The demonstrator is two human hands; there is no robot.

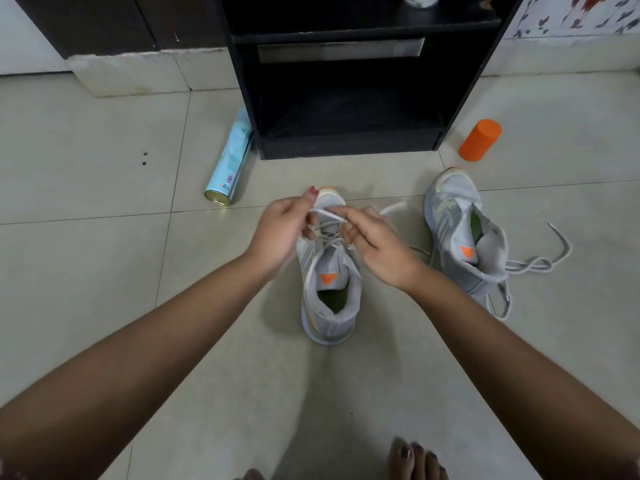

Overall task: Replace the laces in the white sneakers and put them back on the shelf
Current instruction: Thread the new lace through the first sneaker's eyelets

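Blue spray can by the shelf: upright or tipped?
Tipped. The spray can lies on its side on the floor, metal base toward the camera.

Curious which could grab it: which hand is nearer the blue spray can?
Left. The left hand is right of the spray can, over the middle sneaker; the right hand lies farther right.

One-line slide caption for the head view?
Left hand and right hand pinch a lace over the centre sneaker; second sneaker lies nearby.

left hand (277, 230): fingers (300, 206) curled, pinching | right hand (381, 251): fingers (350, 216) curled, pinching | forearms extended
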